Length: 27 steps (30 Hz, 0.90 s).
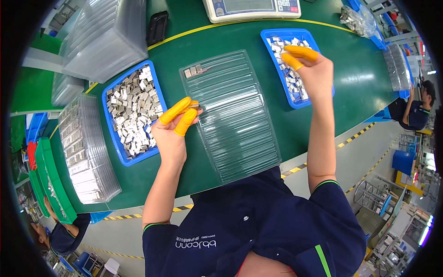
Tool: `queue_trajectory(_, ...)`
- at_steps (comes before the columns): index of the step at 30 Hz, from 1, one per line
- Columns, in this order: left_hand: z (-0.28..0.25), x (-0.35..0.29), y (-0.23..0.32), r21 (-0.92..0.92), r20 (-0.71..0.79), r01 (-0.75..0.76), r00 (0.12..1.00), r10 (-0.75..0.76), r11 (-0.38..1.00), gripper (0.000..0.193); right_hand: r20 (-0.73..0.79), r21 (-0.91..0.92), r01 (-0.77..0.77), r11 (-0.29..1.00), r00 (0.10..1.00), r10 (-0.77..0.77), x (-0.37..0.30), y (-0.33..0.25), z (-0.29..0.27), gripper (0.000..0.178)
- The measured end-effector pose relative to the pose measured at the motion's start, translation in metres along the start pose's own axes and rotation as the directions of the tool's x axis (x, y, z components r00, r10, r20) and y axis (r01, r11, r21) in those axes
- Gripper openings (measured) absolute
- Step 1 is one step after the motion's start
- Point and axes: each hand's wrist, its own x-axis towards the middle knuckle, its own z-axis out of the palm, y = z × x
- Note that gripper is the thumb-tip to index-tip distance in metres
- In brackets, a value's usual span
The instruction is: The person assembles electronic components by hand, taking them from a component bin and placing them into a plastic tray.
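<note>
Yellow finger cots cover the thumb and some fingers of both hands. My left hand (173, 131) is closed in a pinch on a small metal connector (196, 105), mostly hidden by the fingertips, over the left edge of a clear ridged plastic tray (240, 134). In that tray's far left corner lie several small metal connectors (196, 70). My right hand (314, 74) is over a blue bin (300, 104) of small white and silver parts (295, 85). Its thumb and fingers come close together in a pinch; whatever is between them is too small to make out.
Left of the clear tray stands another blue bin (121, 150) heaped with metal connectors. Farther left are stacked filled trays (87, 152) and tall stacks of clear trays (104, 37). A scale (249, 9) and a black dish (157, 27) sit at the back. Co-workers are at both sides.
</note>
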Motion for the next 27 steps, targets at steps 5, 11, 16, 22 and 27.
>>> queue_trajectory(5, 0.001, -0.003, -0.002, -0.005, 0.035, 0.059, 0.998, -0.058, 0.998, 0.026, 0.415, 0.26, -0.173, 0.95, 0.908, 0.052, -0.039, -0.031, 0.065, 0.019)
queue_trajectory(11, 0.003, -0.003, -0.001, -0.063, 0.045, 0.111, 0.993, -0.108, 0.992, 0.022, 0.576, 0.281, -0.347, 0.895, 0.807, 0.132, -0.061, -0.03, 0.087, 0.02)
queue_trajectory(16, 0.002, -0.003, -0.002, -0.059, 0.034, 0.112, 0.993, -0.11, 0.992, 0.021, 0.553, 0.289, -0.345, 0.893, 0.822, 0.138, -0.063, -0.026, 0.086, 0.019)
queue_trajectory(22, 0.004, -0.003, -0.004, -0.053, 0.034, 0.118, 0.993, -0.116, 0.992, 0.02, 0.544, 0.191, -0.291, 0.938, 0.826, 0.146, -0.062, -0.03, 0.085, 0.017)
queue_trajectory(27, 0.003, -0.004, -0.005, -0.063, 0.041, 0.113, 0.993, -0.11, 0.992, 0.02, 0.543, 0.256, -0.307, 0.917, 0.83, 0.127, -0.062, -0.027, 0.083, 0.019)
